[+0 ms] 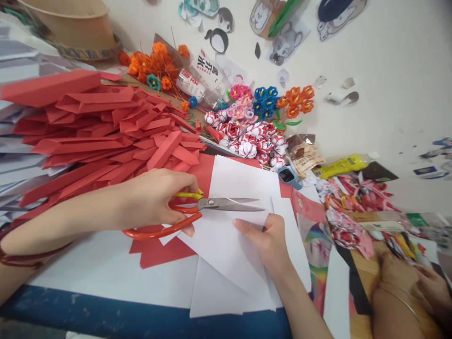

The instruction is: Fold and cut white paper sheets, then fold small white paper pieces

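Observation:
My left hand [158,193] is closed around a pair of scissors [226,204] with orange-red handles, one loop partly yellow. The blades point right and stand slightly apart, with the sheet of white paper [226,249] at them. Between the thumb and bent fingers of my right hand [270,240], the right edge of that sheet is pinched, just below the blade tips. More white paper [247,176] lies behind the scissors, and other loose sheets are under the held one. Red paper [165,252] shows beneath, left of the sheet.
Folded red paper strips [116,127] are heaped at left, beside folded white ones [17,160]. Behind are red-and-white paper flowers [257,139], a plastic bottle [197,87] and a smartwatch [287,175]. Another person's hands [399,278] work at the right. The blue table edge [141,315] runs in front.

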`<state>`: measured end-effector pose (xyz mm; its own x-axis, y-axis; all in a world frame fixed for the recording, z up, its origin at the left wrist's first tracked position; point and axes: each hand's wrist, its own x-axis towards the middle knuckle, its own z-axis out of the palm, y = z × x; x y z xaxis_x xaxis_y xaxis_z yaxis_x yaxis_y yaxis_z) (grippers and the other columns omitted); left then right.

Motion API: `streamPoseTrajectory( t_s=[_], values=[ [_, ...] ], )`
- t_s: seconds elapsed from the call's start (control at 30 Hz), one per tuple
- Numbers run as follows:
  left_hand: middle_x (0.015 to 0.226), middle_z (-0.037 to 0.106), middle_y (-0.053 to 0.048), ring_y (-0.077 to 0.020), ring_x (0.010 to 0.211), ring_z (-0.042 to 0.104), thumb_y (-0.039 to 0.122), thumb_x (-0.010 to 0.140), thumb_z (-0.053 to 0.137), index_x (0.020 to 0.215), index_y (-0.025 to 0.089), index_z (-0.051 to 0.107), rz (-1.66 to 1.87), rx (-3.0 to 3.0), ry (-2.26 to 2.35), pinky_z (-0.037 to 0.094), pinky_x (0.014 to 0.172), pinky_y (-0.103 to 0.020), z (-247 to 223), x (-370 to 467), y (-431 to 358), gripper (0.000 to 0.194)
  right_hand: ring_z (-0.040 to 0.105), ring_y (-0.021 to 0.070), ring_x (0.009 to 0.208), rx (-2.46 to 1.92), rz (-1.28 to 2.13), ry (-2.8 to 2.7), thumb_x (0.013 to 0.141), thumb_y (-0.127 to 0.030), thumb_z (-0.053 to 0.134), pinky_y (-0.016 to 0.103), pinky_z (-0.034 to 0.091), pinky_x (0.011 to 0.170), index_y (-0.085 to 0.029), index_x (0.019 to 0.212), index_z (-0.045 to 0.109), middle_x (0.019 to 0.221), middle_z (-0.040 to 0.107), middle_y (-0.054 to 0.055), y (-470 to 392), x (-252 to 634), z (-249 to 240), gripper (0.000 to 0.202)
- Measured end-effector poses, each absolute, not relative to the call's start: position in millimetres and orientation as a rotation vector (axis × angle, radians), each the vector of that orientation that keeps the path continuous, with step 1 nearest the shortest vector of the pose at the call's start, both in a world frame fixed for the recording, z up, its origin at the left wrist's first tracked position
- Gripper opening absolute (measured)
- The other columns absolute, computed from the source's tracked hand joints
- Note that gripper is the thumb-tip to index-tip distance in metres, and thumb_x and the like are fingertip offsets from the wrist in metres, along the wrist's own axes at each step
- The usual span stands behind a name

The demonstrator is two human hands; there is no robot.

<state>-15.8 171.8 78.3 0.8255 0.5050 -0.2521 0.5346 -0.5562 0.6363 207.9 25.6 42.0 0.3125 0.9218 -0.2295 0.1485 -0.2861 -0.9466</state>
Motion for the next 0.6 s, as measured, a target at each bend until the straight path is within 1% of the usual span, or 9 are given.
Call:
streamPoseTrajectory(
  t_s=[0.17,0.37,0.47,0.6],
  values=[
    [0.084,0.07,-0.001,-0.0166,0.072,0.059,0.044,0.077,0.064,0.092,0.02,0.058,-0.027,2.277,0.736,0.037,0.058,-0.024,74.9,-16.6,173.8,0.029,0.071,0.0311,0.093,-1.696,1.035,-0.991,0.073,-0.035,0.079,0.034,0.056,0.074,-0.015,0.094,0.078,0.097,0.077,0.008,25.3,208.4,41.0,0.029],
    [0.079,0.068,0.001,-0.0158,0.07,0.06,0.044,0.079,0.061,0.093,0.02,0.058,-0.036,2.257,0.726,0.036,0.057,-0.024,77.5,-16.6,172.9,0.027,0.072,0.0278,0.085,-1.711,1.056,-0.981,0.074,-0.036,0.079,0.031,0.055,0.068,-0.015,0.093,0.078,0.092,0.078,0.006,24.0,209.5,40.7,0.028],
    [0.077,0.068,0.001,-0.0168,0.07,0.06,0.043,0.078,0.063,0.093,0.02,0.058,-0.044,2.248,0.728,0.035,0.056,-0.025,77.0,-15.2,173.0,0.028,0.072,0.0274,0.083,-1.723,1.04,-0.992,0.074,-0.037,0.079,0.03,0.054,0.066,-0.015,0.093,0.078,0.092,0.078,0.006,23.7,210.0,41.1,0.029],
    [0.074,0.067,0.002,-0.0165,0.068,0.06,0.042,0.077,0.063,0.091,0.021,0.058,-0.029,2.259,0.706,0.034,0.055,-0.025,75.1,-15.3,173.6,0.026,0.071,0.0272,0.087,-1.71,1.045,-1.002,0.075,-0.036,0.078,0.031,0.054,0.071,-0.016,0.095,0.077,0.097,0.078,0.006,24.0,210.4,40.9,0.029]
  ],
)
